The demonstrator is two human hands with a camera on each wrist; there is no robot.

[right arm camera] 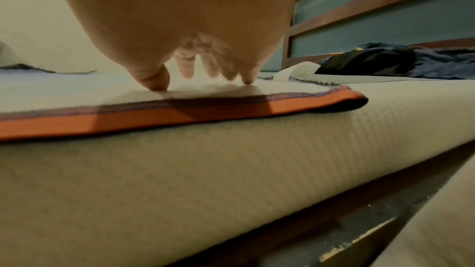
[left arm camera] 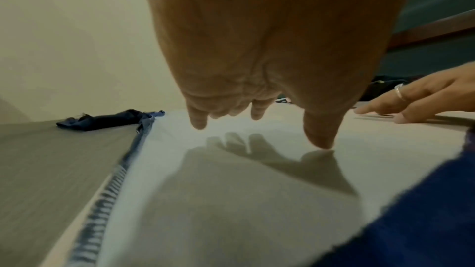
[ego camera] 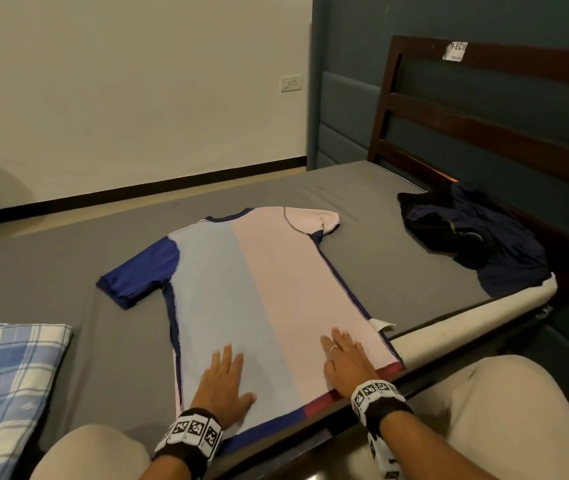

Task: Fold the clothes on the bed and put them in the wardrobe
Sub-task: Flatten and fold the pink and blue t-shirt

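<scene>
A T-shirt [ego camera: 259, 278], half light blue and half pale pink, lies spread flat and inside out on the grey bed [ego camera: 51, 271], one sleeve dark blue, the other pale pink. My left hand [ego camera: 222, 379] rests flat on the light blue half near the hem, fingers straight. My right hand [ego camera: 350, 358], wearing a ring, lies flat on the pink half beside the bed's edge. In the left wrist view the left hand [left arm camera: 259, 121] touches the shirt [left arm camera: 231, 200] with fingertips. The right wrist view shows the right hand [right arm camera: 205, 76] on the shirt above its red hem [right arm camera: 180, 111].
A crumpled pile of dark navy clothes [ego camera: 477, 237] lies at the bed's far right by the wooden headboard [ego camera: 484, 109]. A blue checked pillow [ego camera: 9, 386] sits at the near left. My knees [ego camera: 518, 410] are against the mattress edge [right arm camera: 231, 170].
</scene>
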